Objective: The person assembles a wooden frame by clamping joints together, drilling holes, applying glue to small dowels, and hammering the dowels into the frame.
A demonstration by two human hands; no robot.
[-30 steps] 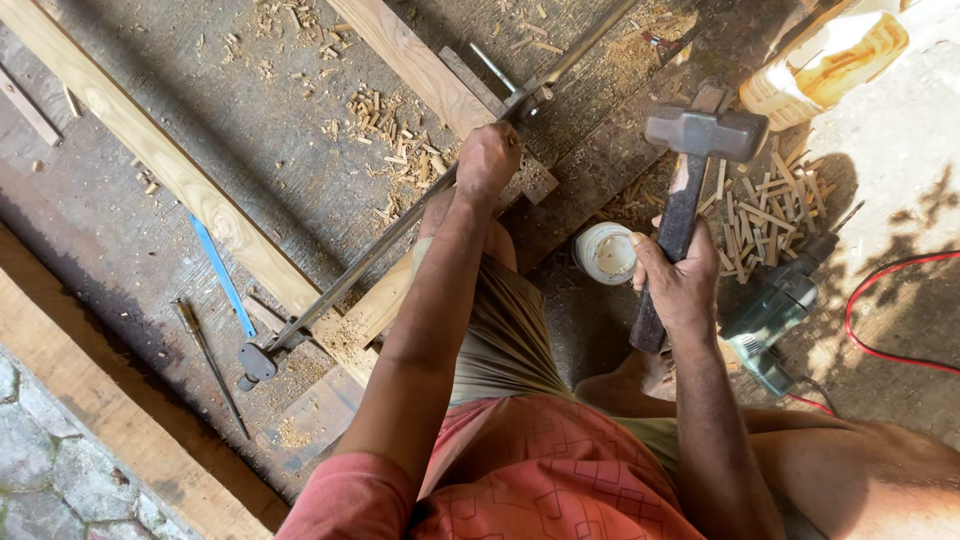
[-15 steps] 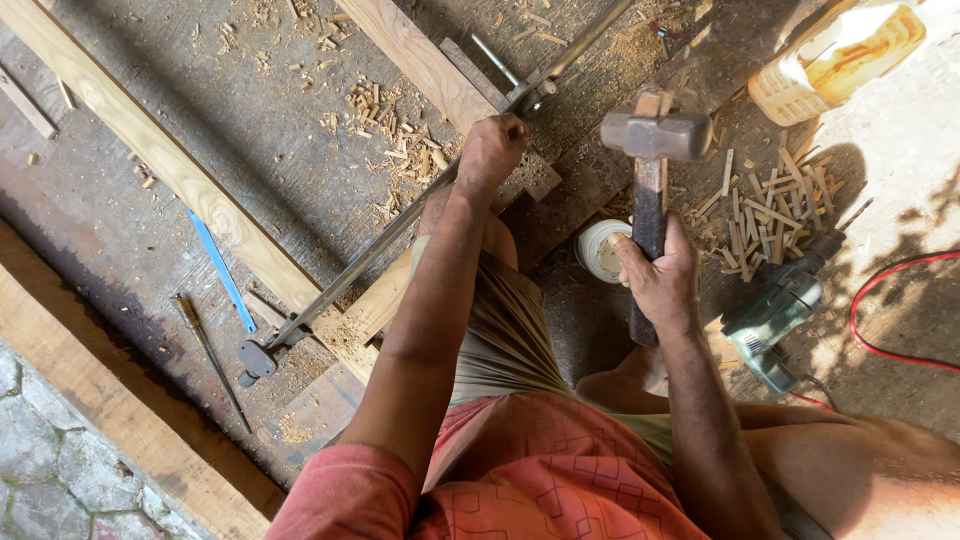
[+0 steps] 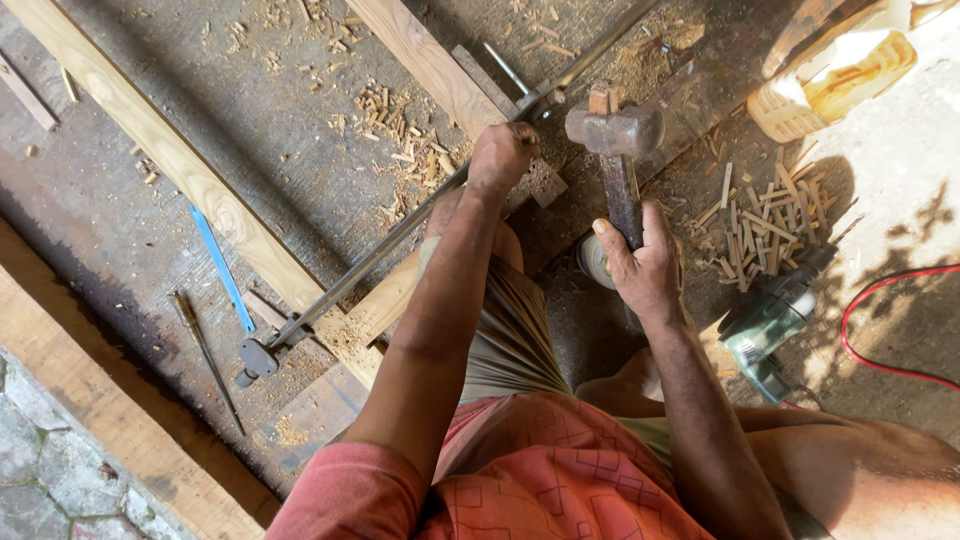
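Head view: hammer over chisel, both hands closed

Right hand [image 3: 645,268], grip closed round the hammer [image 3: 616,150] handle, head just above the chisel's [image 3: 600,98] wooden top. Left hand [image 3: 502,155], grip closed, on the plank [image 3: 425,65] beside a long metal bar [image 3: 400,245]. Wood chips [image 3: 765,225] lie near a green power tool [image 3: 775,320].

Dull metal hammer [image 3: 614,130] head, worn wooden handle; rough pale timber plank [image 3: 190,170].
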